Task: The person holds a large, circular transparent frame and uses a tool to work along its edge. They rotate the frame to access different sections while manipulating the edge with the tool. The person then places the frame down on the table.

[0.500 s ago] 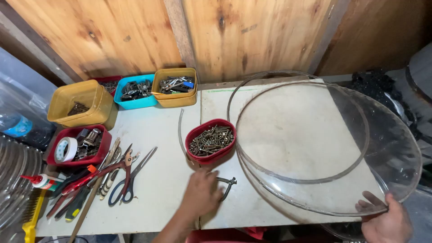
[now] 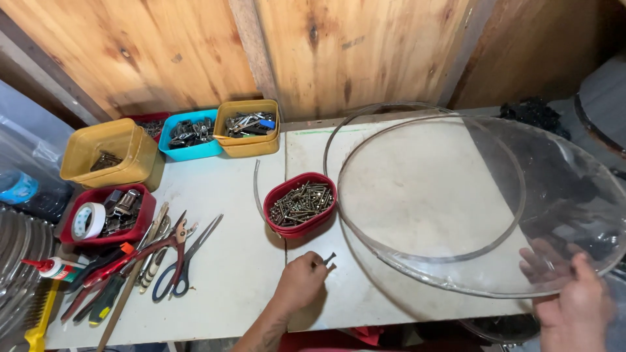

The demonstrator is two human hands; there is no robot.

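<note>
My left hand (image 2: pixel 300 281) rests on the white table (image 2: pixel 228 215) just below a red tub of screws (image 2: pixel 301 203) and pinches a small dark metal piece (image 2: pixel 328 259) between its fingertips. My right hand (image 2: pixel 574 303) grips the near right rim of a large clear plastic disc (image 2: pixel 482 202), which tilts up off the table. Through the disc I see my fingers. A thin metal hoop (image 2: pixel 424 182) lies on the table under the disc.
Yellow (image 2: pixel 111 153), blue (image 2: pixel 190 135) and mustard (image 2: pixel 248 127) tubs of hardware line the wooden back wall. A red tub with tape (image 2: pixel 107 215) sits left, with pliers, scissors (image 2: pixel 182 261) and screwdrivers below it. A glue bottle (image 2: pixel 55 268) lies at far left.
My left hand has closed its fingertips on the small metal piece and shifted slightly. The disc stays held by my right hand.
</note>
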